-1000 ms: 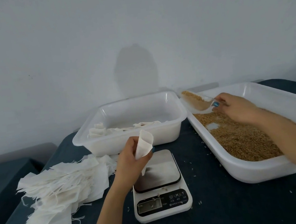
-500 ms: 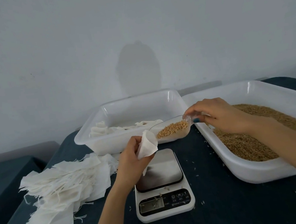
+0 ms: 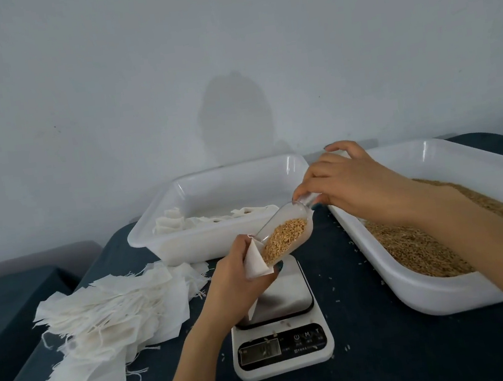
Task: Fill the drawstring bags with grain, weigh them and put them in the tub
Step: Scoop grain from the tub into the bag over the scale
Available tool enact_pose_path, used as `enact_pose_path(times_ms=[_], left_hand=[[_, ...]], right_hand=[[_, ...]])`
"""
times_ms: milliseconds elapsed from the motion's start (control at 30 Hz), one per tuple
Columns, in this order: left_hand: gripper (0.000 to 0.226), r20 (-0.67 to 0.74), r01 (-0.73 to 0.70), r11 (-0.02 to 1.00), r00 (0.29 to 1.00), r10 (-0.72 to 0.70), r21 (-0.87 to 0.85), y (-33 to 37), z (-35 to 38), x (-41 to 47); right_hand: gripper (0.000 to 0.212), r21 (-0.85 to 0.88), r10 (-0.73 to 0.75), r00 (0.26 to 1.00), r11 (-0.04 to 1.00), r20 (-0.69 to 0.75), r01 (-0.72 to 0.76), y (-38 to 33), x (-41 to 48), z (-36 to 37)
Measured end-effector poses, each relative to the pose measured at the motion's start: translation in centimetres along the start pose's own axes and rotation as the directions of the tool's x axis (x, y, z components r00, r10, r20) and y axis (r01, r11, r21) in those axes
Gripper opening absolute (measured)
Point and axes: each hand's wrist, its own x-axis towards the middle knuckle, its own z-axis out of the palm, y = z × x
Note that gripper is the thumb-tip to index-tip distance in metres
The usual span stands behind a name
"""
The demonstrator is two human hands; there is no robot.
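Note:
My left hand [image 3: 235,280] holds an open white drawstring bag [image 3: 256,262] just above the scale [image 3: 279,324]. My right hand [image 3: 348,184] grips the handle of a clear scoop [image 3: 285,237] full of brown grain, tilted down with its lip at the bag's mouth. The large white tray [image 3: 436,294] on the right holds the grain [image 3: 417,248]. At the back stands a white tub [image 3: 187,246] with a few filled bags [image 3: 170,224] lying inside. A heap of empty bags [image 3: 106,311] lies on the left.
Everything rests on a dark blue cloth-covered table [image 3: 378,359] against a pale wall. Loose grains are scattered on the cloth and on the scale. A lower dark surface [image 3: 6,305] sits to the left.
My right hand has lifted the loaded scoop out of the grain tray and carried it left, tipping it down to the bag's mouth. My left hand has held the bag roughly in place.

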Motion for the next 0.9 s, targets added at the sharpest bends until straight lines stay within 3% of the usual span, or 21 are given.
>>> enact_pose_path(times_ms=[467, 900], left_hand=[[0.036, 0.029, -0.006, 0.999, 1.000, 0.005, 0.045, 0.0, -0.1, -0.2], [0.028, 0.019, 0.011, 0.999, 1.000, -0.011, -0.031, 0.3, -0.2, -0.1]], right_hand=[[0.033, -0.136, -0.119, 0.986, 0.985, -0.115, 0.103, -0.7, 1.6, -1.4], [0.032, -0.159, -0.105, 0.986, 0.984, -0.130, 0.084, -0.3, 1.9, -2.2]])
